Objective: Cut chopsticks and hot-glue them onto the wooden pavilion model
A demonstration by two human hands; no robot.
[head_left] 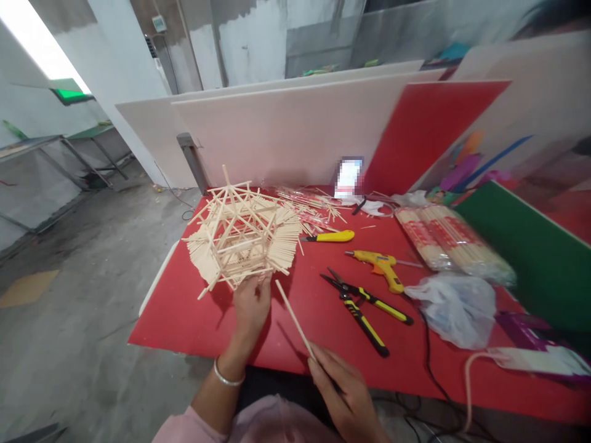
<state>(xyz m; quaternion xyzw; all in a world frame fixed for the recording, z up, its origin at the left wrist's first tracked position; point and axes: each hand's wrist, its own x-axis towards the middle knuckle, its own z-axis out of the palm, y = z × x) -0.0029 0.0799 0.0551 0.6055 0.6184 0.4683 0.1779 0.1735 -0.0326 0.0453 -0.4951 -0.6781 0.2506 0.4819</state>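
Observation:
A model built from pale wooden sticks point(244, 240) stands on the red tabletop, with a pointed frame on top and fanned rows of sticks around it. My left hand point(252, 304), with a bangle at the wrist, is closed at the model's near edge, its fingertips gripping the lower part. Between the thumb and fingers of my right hand point(339, 387) is a single wooden stick point(295, 320), slanting up and left toward the model. Its far tip is apart from the model, just right of my left hand.
Pliers point(362, 307), a yellow glue gun point(381, 267) and a yellow-handled knife point(330, 236) lie right of the model. Farther right are packs of sticks point(452, 240), a plastic bag point(455, 307) and a power strip point(540, 360). A lit phone point(348, 177) leans at the back.

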